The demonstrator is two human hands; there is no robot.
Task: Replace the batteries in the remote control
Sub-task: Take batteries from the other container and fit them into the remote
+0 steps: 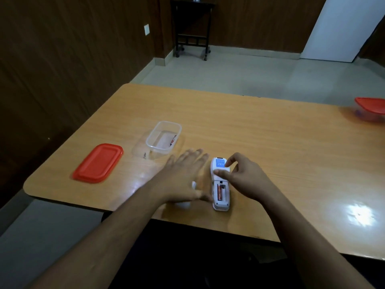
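Wooden table [270, 142]: orange-brown top, fills the middle of the view, glare patches near the right and centre.

Red lid [98, 163]: flat on the table, near left, apart from its box.

Clear container [163, 137]: open, right of the red lid and farther back; one battery [173, 140] lies against its right inner wall.

Second container with red lid [371, 109]: far right edge of the table, partly cut off by the frame.

Left hand [184, 176]: motion-blurred, fingers spread and straight, palm down just left of the remote, gripping nothing. A small white piece [194, 184] shows under its edge; too blurred to identify.

Right hand [241, 175]: thumb and curled fingers pinch the far half of the remote.

Remote control [220, 183]: white, face down near the table's front edge at centre, blue label at the far end, battery bay uncovered.

Battery in the bay [220, 191]: occupies the left slot; the right slot shows bare.
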